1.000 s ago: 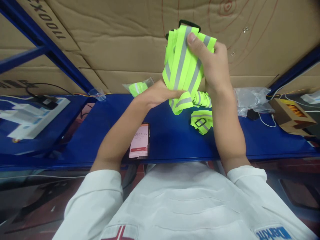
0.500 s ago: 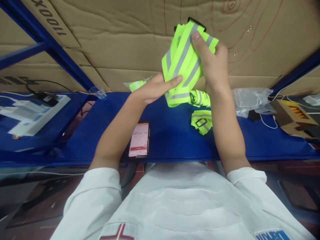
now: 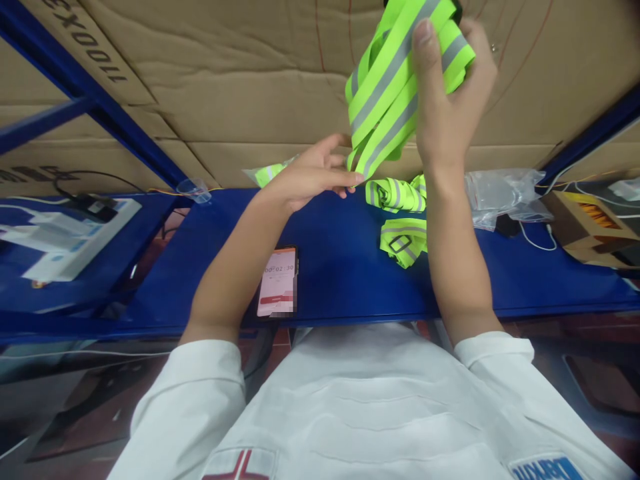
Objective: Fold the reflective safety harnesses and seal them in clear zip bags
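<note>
Head view: a folded strap bundle (image 3: 383,90), yellow-green with grey stripes, is held up in front of the cardboard wall (image 3: 250,87), above the far side of the blue table (image 3: 345,287).
Right hand (image 3: 453,100): the bundle is clamped, thumb pressed on its front, fingers mostly hidden behind.
Left hand (image 3: 315,175): thumb outstretched, fingers loosely curled at the bundle's lower end; whether the lowest fold is pinched or merely brushed cannot quite be told.
Folding step: the strap's layers are, it is judged, being gathered and evened.
Next move: a steady right clamp is called for, with the lower folds guided so none slip.
Strap count: four bundles are seen: one held, one rolled bundle (image 3: 397,195) and one buckled bundle (image 3: 407,247) lying on the table, one bagged bundle (image 3: 269,175) beyond the left hand.
Other counts: one phone (image 3: 277,283), one clear cup (image 3: 195,191), one power strip (image 3: 83,240), one small carton (image 3: 583,227); the clear bags (image 3: 500,193) overlap too much to be counted.
</note>
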`<state>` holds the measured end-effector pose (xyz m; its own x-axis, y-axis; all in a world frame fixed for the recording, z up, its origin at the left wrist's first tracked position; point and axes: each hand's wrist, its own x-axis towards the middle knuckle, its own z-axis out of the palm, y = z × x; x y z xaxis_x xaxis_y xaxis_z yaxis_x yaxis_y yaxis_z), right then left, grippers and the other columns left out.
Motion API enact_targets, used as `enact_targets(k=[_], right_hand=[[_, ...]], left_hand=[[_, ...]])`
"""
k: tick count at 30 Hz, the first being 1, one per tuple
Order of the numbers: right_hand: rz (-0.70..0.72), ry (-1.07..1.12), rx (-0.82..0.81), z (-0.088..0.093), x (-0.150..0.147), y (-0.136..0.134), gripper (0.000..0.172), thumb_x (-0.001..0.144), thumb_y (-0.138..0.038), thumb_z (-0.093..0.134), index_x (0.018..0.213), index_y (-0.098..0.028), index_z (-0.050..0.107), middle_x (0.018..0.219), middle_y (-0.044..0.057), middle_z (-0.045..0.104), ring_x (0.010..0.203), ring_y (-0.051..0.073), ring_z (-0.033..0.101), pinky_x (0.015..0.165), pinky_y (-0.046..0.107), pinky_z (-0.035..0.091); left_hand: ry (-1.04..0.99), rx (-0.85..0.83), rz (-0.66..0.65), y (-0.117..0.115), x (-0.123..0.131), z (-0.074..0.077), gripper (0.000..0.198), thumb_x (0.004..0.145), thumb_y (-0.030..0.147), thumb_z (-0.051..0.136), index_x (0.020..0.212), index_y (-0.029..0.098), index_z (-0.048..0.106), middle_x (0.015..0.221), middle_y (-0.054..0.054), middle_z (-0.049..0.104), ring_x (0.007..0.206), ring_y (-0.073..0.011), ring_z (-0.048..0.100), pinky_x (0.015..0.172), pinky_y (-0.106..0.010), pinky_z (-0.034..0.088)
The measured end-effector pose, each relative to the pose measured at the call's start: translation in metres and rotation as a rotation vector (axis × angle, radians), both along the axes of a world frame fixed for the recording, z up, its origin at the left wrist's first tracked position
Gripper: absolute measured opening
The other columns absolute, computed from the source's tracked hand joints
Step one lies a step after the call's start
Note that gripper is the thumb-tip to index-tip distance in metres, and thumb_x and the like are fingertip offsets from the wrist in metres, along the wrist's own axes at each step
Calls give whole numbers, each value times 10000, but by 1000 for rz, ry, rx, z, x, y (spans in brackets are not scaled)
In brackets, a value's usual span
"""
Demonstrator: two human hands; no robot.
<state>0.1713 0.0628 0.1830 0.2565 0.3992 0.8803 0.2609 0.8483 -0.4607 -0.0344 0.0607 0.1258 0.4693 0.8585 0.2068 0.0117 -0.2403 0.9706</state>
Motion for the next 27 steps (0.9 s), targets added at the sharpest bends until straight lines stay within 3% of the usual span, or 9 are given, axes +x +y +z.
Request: enact_targets(k=[4, 7, 9, 11, 14, 18, 21, 23, 27], right_hand=[[79, -36, 34, -3, 11, 17, 240, 1110, -364, 727, 937, -213, 658, 975, 42, 778, 963, 230, 737, 883, 330, 583], [177, -17, 81, -7, 12, 29, 262, 1108, -415, 735, 1007, -175, 714, 990, 66, 785, 973, 261, 749, 878, 379, 598], [184, 5, 97, -9, 7, 28, 221, 1098, -357, 751, 975, -176, 718, 935, 59, 778, 897, 251, 733, 824, 373, 591], [145, 11, 95, -9, 0, 21, 210, 1096, -303, 747, 924, -193, 697, 883, 41, 760, 840, 229, 706, 783, 351, 577], [69, 4, 92, -8, -7, 8, 170, 1107, -266, 727, 961, -201, 670, 933, 19, 774, 881, 201, 723, 838, 319, 585], [13, 27, 87, -5, -8, 4, 168, 1105, -222, 722, 961, -218, 637, 998, 19, 790, 950, 190, 746, 911, 299, 592], [16, 56, 62, -5, -7, 11, 195, 1121, -210, 693, 931, -209, 648, 935, 22, 772, 925, 186, 733, 907, 298, 603], [44, 78, 11, -5, -5, 18, 202, 1143, -217, 656, 944, -197, 684, 919, 22, 774, 918, 178, 730, 941, 302, 616], [199, 155, -55, -7, -1, 27, 151, 1127, -199, 670, 1016, -168, 767, 1072, 49, 837, 1062, 216, 782, 1080, 381, 627]], left_hand=[[33, 43, -31, -3, 1, 2, 531, 873, 365, 900, 1329, 225, 668, 1192, -103, 753, 1207, -351, 760, 1024, -496, 627], [35, 146, 10, -7, 6, 3, 574, 840, 295, 893, 1365, 244, 669, 1469, -106, 684, 1402, -357, 666, 1140, -496, 602], [31, 213, 74, -8, 11, 1, 636, 808, 246, 902, 1395, 256, 656, 1540, -98, 651, 1483, -342, 608, 1201, -462, 574], [40, 227, 146, -5, 15, -3, 566, 827, 245, 887, 1347, 232, 664, 1473, -115, 686, 1422, -334, 654, 1174, -459, 590], [72, 227, 279, 2, 18, -9, 347, 931, 349, 837, 1186, 193, 661, 1177, -115, 749, 1111, -305, 777, 1014, -477, 646], [64, 273, 362, 4, 19, -9, 367, 1030, 517, 777, 1102, 205, 597, 855, -32, 666, 952, -270, 776, 938, -461, 648], [42, 232, 301, -2, 18, -3, 374, 1071, 557, 718, 1147, 212, 596, 960, -40, 683, 1110, -279, 764, 1012, -456, 629], [-17, 177, 197, -6, 15, 2, 358, 1073, 523, 719, 1272, 249, 600, 1219, -55, 702, 1303, -290, 711, 1072, -457, 614], [-195, 35, -85, -4, 6, 5, 517, 965, 361, 801, 1435, 342, 589, 1662, -35, 521, 1563, -348, 529, 1123, -528, 622]])
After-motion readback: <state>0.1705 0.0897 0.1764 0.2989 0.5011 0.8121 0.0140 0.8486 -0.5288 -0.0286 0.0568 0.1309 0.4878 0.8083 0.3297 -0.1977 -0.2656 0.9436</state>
